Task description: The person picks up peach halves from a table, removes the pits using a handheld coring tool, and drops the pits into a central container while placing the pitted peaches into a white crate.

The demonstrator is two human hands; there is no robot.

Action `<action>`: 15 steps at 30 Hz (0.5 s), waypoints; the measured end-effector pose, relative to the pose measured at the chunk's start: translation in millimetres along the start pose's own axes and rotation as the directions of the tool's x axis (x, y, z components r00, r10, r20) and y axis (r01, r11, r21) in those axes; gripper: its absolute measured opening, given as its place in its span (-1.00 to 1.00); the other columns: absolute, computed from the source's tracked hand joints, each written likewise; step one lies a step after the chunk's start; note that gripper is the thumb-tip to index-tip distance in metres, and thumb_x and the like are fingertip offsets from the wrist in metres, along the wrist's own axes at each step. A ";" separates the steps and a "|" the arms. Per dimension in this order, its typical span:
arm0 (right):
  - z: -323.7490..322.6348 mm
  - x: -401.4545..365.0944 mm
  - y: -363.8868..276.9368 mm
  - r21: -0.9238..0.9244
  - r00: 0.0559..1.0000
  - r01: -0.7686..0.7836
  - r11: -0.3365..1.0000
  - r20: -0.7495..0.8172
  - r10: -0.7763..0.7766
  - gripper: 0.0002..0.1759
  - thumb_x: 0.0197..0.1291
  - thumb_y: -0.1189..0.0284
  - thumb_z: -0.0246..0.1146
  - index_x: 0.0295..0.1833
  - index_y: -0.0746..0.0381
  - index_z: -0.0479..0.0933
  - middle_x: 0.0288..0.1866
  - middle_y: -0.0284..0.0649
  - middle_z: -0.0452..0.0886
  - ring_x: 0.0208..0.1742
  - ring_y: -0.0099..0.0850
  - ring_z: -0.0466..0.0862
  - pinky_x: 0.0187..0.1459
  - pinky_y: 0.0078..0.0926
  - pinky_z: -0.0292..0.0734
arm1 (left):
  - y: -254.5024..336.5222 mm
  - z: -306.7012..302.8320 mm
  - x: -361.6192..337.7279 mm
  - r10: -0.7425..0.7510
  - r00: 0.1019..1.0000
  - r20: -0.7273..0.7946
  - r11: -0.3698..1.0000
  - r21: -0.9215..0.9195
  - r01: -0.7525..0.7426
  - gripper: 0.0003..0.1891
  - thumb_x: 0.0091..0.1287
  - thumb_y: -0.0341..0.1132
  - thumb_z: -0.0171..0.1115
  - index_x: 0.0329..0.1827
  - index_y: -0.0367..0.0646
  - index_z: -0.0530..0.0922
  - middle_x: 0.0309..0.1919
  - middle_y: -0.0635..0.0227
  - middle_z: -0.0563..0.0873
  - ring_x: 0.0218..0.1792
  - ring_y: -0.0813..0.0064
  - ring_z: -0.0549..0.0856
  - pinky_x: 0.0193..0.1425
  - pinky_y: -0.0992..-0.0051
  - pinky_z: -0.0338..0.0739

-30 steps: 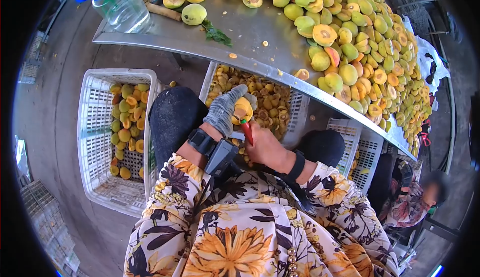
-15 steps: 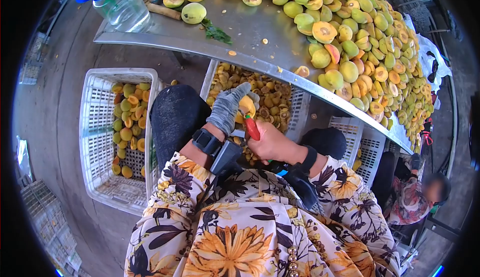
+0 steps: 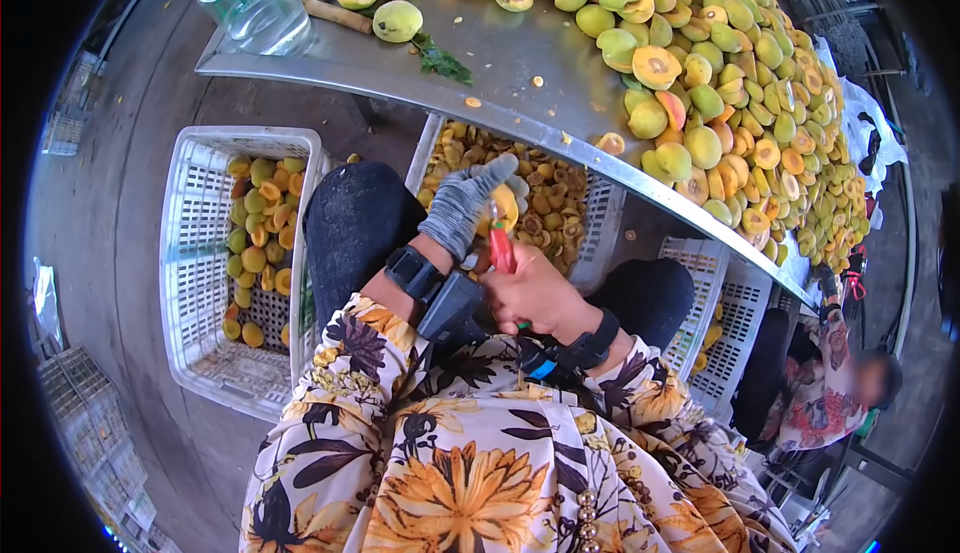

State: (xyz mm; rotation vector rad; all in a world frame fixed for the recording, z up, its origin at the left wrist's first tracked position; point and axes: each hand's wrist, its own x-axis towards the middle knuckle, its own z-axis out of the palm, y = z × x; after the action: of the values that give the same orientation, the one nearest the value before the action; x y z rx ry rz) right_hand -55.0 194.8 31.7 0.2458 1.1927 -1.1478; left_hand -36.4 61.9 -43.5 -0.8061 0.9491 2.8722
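My left hand, in a grey knitted glove, is closed around a yellow-orange apricot. Bare and closed, my right hand grips a small knife by its red handle. The thin metal end of the knife meets the fruit, and its tip is hard to make out. Both hands are above a crate of cut apricot pieces, which stands between my knees, partly under the table edge.
A metal table carries a large heap of apricots, a water bottle and a green leaf. On my left stands a white crate with apricots. More crates and another person are at right.
My right hand has turned slightly, and the red handle now stands more upright against the apricot. The other person's arm at right has reached up toward the table edge.
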 end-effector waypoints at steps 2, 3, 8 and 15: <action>-15.6 7.6 12.3 -0.657 0.946 0.280 0.700 0.063 -0.319 -0.85 0.03 0.60 0.06 -0.24 0.27 0.28 -0.63 -0.31 0.37 -0.79 -0.56 0.35 -0.76 -0.58 0.23 | 1.9 0.2 -4.2 -0.106 0.994 0.034 0.991 -0.075 0.108 -0.67 0.19 -0.09 0.25 -0.38 -0.24 0.57 -0.51 0.23 0.65 -0.50 0.39 0.66 -0.41 0.48 0.60; -17.9 3.7 10.2 -0.765 0.918 0.308 0.565 0.082 -0.389 -0.86 0.02 0.60 0.04 -0.26 0.30 0.27 -0.62 -0.28 0.41 -0.77 -0.50 0.42 -0.74 -0.57 0.28 | -2.0 -1.9 -1.6 -0.129 0.991 0.047 0.988 -0.083 0.133 -0.68 0.20 -0.10 0.24 -0.38 -0.24 0.57 -0.52 0.23 0.65 -0.50 0.39 0.66 -0.41 0.47 0.59; -20.6 -1.6 3.5 -0.666 0.949 0.262 0.699 0.043 -0.314 -0.86 0.08 0.58 0.06 -0.22 0.28 0.29 -0.64 -0.34 0.34 -0.81 -0.59 0.30 -0.78 -0.62 0.20 | -7.3 -3.7 -1.7 -0.100 0.990 0.102 0.994 -0.029 0.103 -0.70 0.21 -0.13 0.24 -0.36 -0.26 0.58 -0.51 0.25 0.66 -0.49 0.42 0.65 -0.35 0.53 0.56; -24.7 -7.0 -10.8 0.064 0.956 -0.100 0.993 0.284 0.078 -0.85 0.20 0.56 0.05 -0.11 0.22 0.31 -0.62 -0.40 0.26 -0.79 -0.73 0.19 -0.81 -0.70 0.14 | -3.7 14.2 -7.7 0.234 0.972 -0.035 0.959 0.172 -0.225 -0.65 0.22 -0.07 0.22 -0.36 -0.25 0.59 -0.51 0.26 0.67 -0.50 0.45 0.65 -0.39 0.55 0.56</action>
State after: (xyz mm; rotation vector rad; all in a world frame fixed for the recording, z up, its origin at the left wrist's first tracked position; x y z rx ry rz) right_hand -77.8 210.8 31.4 0.1863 0.8789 -1.1106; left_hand -35.8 74.0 -32.2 -0.8136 1.3552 2.9167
